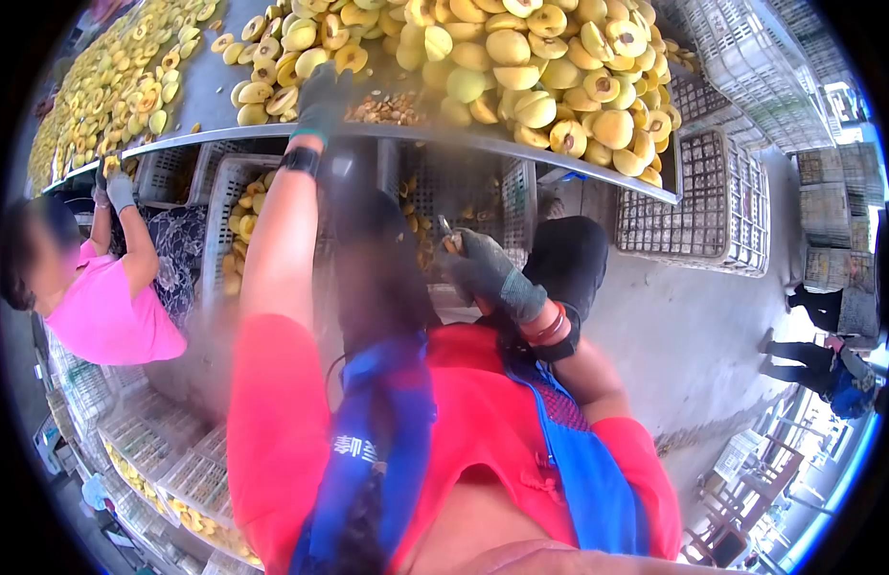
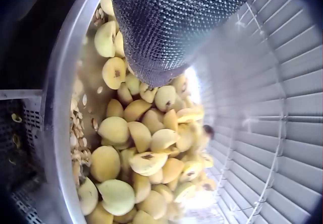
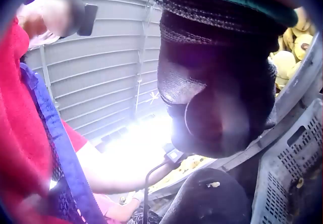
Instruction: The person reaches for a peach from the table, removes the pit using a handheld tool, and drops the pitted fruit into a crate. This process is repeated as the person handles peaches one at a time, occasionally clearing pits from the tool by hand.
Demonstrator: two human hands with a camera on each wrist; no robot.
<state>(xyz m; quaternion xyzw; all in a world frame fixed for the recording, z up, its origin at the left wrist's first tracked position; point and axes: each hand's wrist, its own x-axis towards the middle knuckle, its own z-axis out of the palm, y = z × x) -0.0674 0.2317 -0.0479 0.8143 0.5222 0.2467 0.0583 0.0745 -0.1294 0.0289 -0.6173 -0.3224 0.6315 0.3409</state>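
My left hand (image 1: 322,101), in a dark knitted glove, reaches over the near edge of the metal table (image 1: 200,91) to a heap of yellow peach halves (image 1: 516,48). In the left wrist view, the gloved left hand (image 2: 161,27) hangs over the peach halves (image 2: 151,138), its fingertips partly hidden. My right hand (image 1: 488,273), also gloved, is held low in front of my lap, its fingers curled round a small tool (image 1: 448,230) with a metal tip. The right wrist view shows the dark back of the right glove (image 3: 217,98), with the tool hidden.
Loose pits (image 1: 385,108) lie by the table's edge. Below the edge stand plastic crates (image 1: 219,206) holding peach pieces. At the right is another crate (image 1: 698,206). A person in a pink shirt (image 1: 114,307) works at the left. Stacked crates (image 1: 832,211) stand far right.
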